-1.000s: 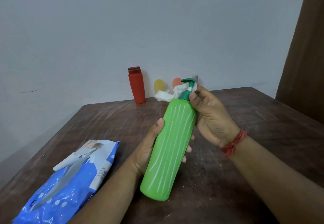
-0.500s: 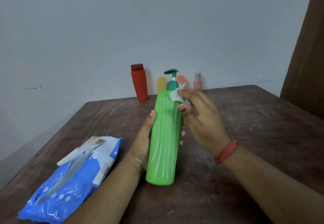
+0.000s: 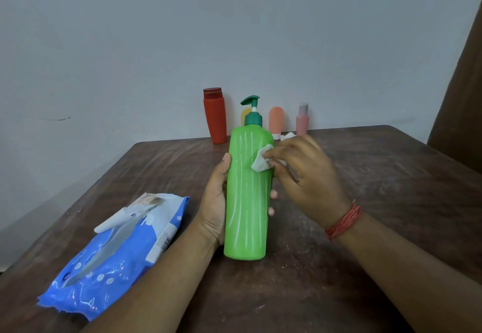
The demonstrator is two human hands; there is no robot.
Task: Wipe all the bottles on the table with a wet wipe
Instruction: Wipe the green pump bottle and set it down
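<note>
A tall green pump bottle (image 3: 246, 202) with a dark green pump head stands nearly upright over the brown table (image 3: 378, 181). My left hand (image 3: 215, 199) grips its body from the left, fingertips showing on the right side. My right hand (image 3: 305, 178) pinches a crumpled white wet wipe (image 3: 262, 161) against the bottle's upper right side. At the back by the wall stand a red bottle (image 3: 215, 114), a yellow bottle (image 3: 245, 116) mostly hidden behind the pump, a peach bottle (image 3: 276, 121) and a pink bottle (image 3: 302, 120).
A blue pack of wet wipes (image 3: 117, 249) with its flap open lies on the table's near left. A white scrap (image 3: 287, 135) lies near the back bottles. A brown curtain (image 3: 461, 97) hangs at the right edge.
The green bottle went from tilted to nearly upright. My right hand moved the wipe from the pump neck down onto the bottle's upper body.
</note>
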